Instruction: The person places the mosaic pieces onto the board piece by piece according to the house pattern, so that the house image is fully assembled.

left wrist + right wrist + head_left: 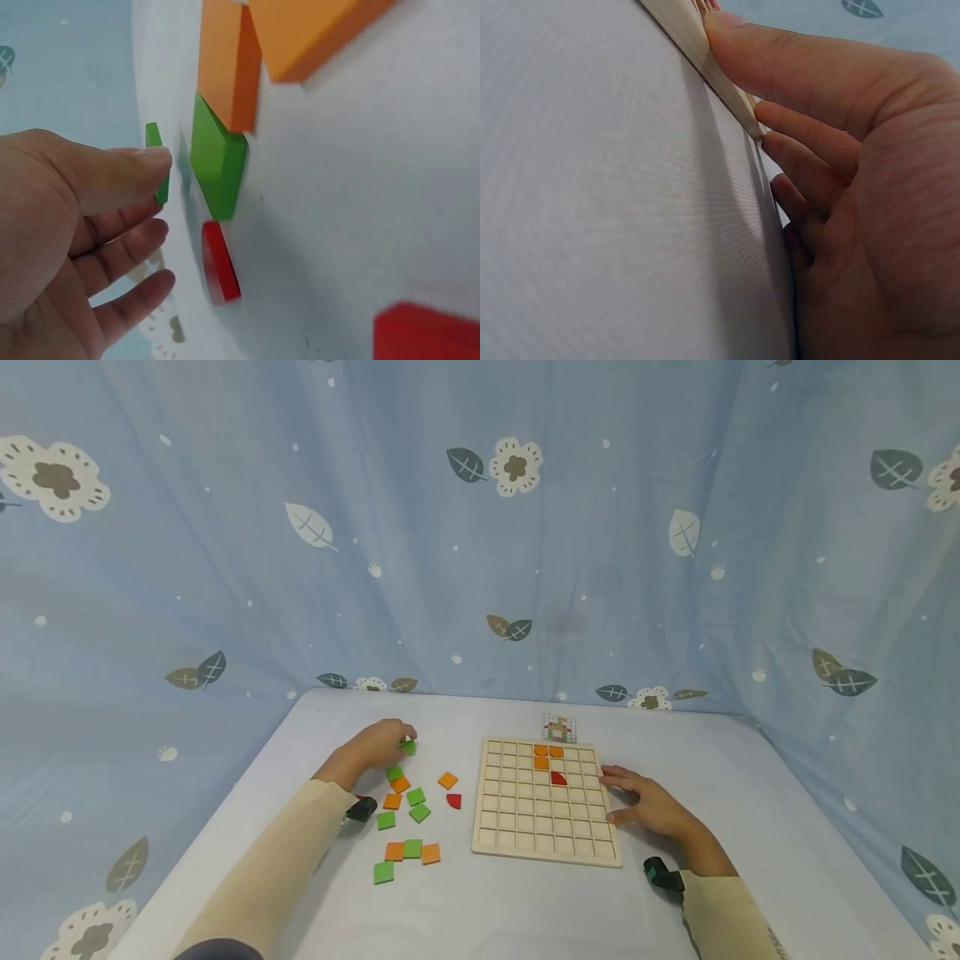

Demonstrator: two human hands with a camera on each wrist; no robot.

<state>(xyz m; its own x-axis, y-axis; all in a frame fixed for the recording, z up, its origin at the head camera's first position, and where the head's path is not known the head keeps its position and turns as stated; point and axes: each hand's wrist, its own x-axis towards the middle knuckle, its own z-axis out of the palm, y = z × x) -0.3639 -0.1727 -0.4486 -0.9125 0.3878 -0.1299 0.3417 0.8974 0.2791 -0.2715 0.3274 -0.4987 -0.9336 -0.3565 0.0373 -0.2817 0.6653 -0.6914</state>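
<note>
My left hand (375,746) is over the far left of the table and pinches a green square tile (408,747) between thumb and fingers. In the left wrist view this green tile (154,136) stands on edge behind the thumb tip, above another green tile (214,165). A wooden grid board (516,821) lies to the right. On it are two round orange pieces (541,751), an orange square (542,763) and a red quarter-circle (558,778). My right hand (654,808) rests its thumb and fingertips on the board's right edge (697,56), fingers spread and relaxed.
Several loose green and orange tiles (412,849) lie scattered left of the board, with a red quarter-circle piece (453,801) near them. A small patterned card (560,728) lies behind the board. A blue curtain (420,568) hangs around the white table (510,910).
</note>
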